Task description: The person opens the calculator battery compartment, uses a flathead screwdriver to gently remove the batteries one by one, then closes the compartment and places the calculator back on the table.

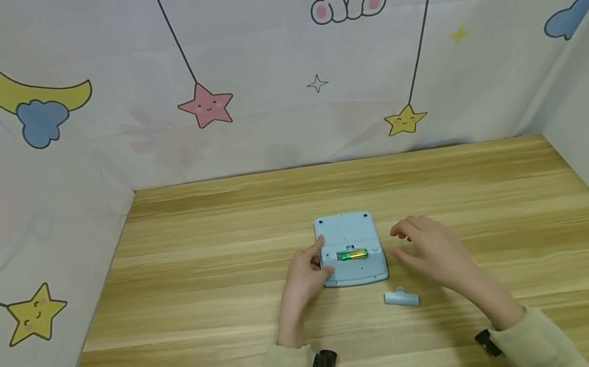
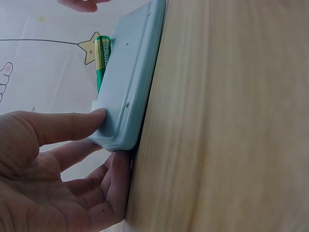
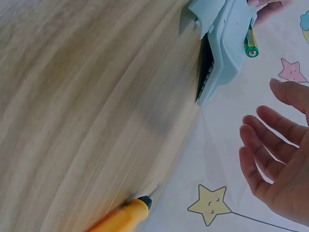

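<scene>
A light blue calculator lies face down on the table with its battery slot uncovered. One green and gold battery is at the slot, jutting above the back in both wrist views. My left hand holds the calculator's left edge, the thumb pressing on its back and the other fingers along the side. Just right of the calculator hovers my right hand, fingers loosely bent around nothing. The detached light blue battery cover rests on the table nearer to me.
A screwdriver with an orange-yellow handle lies on the wooden table in the right wrist view; my right arm mostly hides it from the head view. Printed white cloth walls the table at the back and sides.
</scene>
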The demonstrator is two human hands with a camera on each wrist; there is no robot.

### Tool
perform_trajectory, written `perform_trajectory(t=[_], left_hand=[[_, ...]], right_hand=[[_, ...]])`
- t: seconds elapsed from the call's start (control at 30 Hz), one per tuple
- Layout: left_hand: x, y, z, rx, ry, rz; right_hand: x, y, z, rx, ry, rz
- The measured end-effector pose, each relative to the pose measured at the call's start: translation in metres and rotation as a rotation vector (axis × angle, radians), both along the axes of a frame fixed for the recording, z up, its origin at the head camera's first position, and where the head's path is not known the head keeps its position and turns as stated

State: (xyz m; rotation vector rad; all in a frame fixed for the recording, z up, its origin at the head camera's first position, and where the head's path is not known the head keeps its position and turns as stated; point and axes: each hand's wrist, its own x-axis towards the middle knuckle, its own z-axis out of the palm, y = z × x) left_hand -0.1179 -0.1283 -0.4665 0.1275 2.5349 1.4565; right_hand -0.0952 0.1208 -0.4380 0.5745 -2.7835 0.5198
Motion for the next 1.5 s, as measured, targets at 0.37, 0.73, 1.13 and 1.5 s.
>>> perform_trajectory(t=[0.37,0.73,1.13,1.5], left_hand=[[-0.002,0.001,-0.001,0.003,-0.010,0.009],[-0.001,0.001,-0.001,0.006,0.002,-0.002],[-0.002,0.001,-0.002,-0.005,0.008,-0.012],[-0.002,0.003,0.001,-0.018,0.003,0.006]], right_hand=[[-0.004,-0.009,-0.001,0.021,0.034,0.058],[-0.005,-0.017,-0.002,0.077,0.035,0.103],[-0.009,-0.032,-0.003,0.076,-0.032,0.129],[-0.016,-0.041,-0.004,0.105,-0.049,0.179]])
